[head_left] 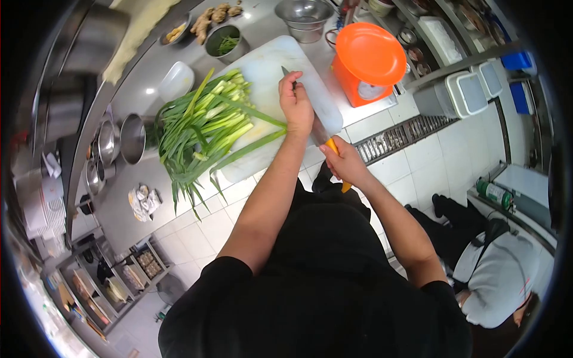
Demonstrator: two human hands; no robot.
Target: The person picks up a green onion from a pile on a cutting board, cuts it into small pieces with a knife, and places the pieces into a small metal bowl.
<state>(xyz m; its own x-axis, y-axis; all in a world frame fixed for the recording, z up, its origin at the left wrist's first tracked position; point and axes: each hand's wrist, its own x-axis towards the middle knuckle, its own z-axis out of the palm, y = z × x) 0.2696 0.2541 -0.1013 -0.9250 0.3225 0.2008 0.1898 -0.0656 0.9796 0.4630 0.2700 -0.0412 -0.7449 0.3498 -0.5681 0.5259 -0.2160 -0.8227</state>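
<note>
My right hand (346, 162) is closed around the yellow handle of a kitchen knife (319, 131). The blade points away from me across the right side of a white cutting board (271, 59), and its tip shows past my left fingers. My left hand (296, 110) is curled over the blade near that tip, thumb and fingers on either side of it. Left of my hands, a large bunch of green onions (206, 122) lies on the board, with leaves hanging over the counter's front edge. A few long leaves reach toward my left wrist.
An orange scale (370, 56) stands right of the board. Behind it are a pot of cut greens (227, 45), ginger (212, 21) and a steel bowl (304, 18). A white dish (176, 82) and crumpled cloth (144, 203) lie left. Another person (498, 271) is bent over at right.
</note>
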